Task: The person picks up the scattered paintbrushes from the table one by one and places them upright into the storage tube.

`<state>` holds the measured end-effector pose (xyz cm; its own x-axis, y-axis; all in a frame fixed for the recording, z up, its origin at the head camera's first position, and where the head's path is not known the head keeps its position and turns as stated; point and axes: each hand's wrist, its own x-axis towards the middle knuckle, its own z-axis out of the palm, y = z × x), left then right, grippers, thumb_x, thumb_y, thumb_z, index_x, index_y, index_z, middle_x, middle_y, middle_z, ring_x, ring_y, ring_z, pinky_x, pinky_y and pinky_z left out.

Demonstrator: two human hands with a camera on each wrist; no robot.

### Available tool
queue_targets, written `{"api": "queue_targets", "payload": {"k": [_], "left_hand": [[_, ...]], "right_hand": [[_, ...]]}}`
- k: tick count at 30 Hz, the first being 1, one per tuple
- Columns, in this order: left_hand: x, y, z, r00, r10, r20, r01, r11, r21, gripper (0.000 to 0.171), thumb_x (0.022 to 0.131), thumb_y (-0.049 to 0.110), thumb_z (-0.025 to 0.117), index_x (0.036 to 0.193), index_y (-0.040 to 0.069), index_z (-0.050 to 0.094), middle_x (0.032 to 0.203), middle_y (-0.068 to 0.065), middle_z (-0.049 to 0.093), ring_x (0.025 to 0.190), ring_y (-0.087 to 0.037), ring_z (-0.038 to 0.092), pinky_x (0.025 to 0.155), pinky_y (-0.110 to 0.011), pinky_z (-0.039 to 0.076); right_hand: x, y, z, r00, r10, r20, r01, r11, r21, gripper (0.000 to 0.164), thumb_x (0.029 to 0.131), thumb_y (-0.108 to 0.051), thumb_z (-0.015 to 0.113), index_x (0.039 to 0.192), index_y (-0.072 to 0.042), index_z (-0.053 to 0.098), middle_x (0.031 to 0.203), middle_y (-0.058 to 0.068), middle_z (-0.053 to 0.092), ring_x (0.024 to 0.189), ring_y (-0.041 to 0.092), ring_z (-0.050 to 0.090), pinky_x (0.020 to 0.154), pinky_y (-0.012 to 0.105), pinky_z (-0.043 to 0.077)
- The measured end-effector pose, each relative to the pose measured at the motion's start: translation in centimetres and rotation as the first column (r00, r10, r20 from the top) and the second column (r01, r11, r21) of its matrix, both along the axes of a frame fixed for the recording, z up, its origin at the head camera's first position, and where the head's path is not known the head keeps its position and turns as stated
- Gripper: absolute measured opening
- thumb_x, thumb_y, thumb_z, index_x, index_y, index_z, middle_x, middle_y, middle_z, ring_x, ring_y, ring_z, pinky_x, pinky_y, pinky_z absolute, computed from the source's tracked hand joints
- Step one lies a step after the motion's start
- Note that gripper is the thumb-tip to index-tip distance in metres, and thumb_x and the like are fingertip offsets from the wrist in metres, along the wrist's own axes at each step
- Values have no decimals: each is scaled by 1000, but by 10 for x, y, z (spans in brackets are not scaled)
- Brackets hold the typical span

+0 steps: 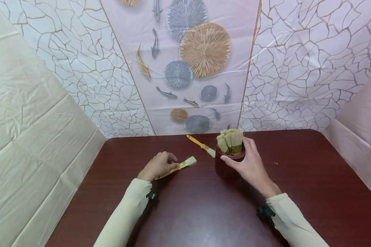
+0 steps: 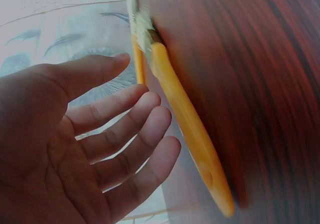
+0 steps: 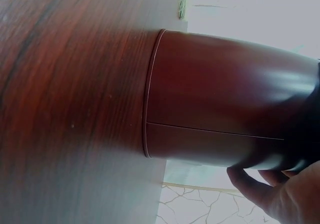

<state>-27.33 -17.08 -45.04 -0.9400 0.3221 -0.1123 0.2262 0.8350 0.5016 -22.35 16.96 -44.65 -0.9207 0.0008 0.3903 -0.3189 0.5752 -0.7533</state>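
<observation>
My left hand [image 1: 160,165] is over a paintbrush [image 1: 184,163] with a yellow handle and pale bristles, lying on the table. In the left wrist view, the fingers [image 2: 135,139] curve loosely beside that brush's yellow handle [image 2: 192,126], with nothing held between thumb and fingers. With thumb and fingers on opposite sides near the rim, my right hand [image 1: 251,166] grips a dark brown cylindrical brush holder [image 1: 224,168]. Several paintbrushes [image 1: 232,139] stand in the holder, bristles up. The right wrist view shows the holder's smooth side [image 3: 220,94], its base at the tabletop.
Another yellow-handled paintbrush [image 1: 201,145] lies left of the holder, towards the table's back edge. The dark reddish wooden table [image 1: 198,212] reaches a patterned cloth backdrop [image 1: 185,103]. Pale cloth hangs at left [image 1: 43,137] and right [image 1: 358,137].
</observation>
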Motion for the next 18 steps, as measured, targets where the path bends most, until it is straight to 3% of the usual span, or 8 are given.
{"api": "queue_targets", "payload": {"k": [6,12,18], "left_hand": [[2,5,-4,999,27,46,-27,1000,10,14,99,25,76,106,14,80,90,4,73,77,-11,65,76,-35,57],[0,11,-6,999,43,10,-42,999,-13,17,96,27,80,106,13,81,89,5,74,77,-10,65,78,-38,57],[1,17,-9,995,97,-15,-98,993,-69,26,96,36,79,112,15,81,93,4,74,81,-12,66,79,-42,56]], "right_hand": [[4,1,0,1000,-19,14,19,1000,11,95,84,-44,90,157,-6,42,144,17,46,123,37,54,99,60,47],[3,3,4,1000,-23,9,23,1000,11,95,84,-45,89,158,-8,41,144,16,46,123,37,54,99,61,46],[0,0,3,1000,-9,12,9,1000,8,94,84,-44,90,157,-8,42,144,16,46,124,36,54,100,60,46]]}}
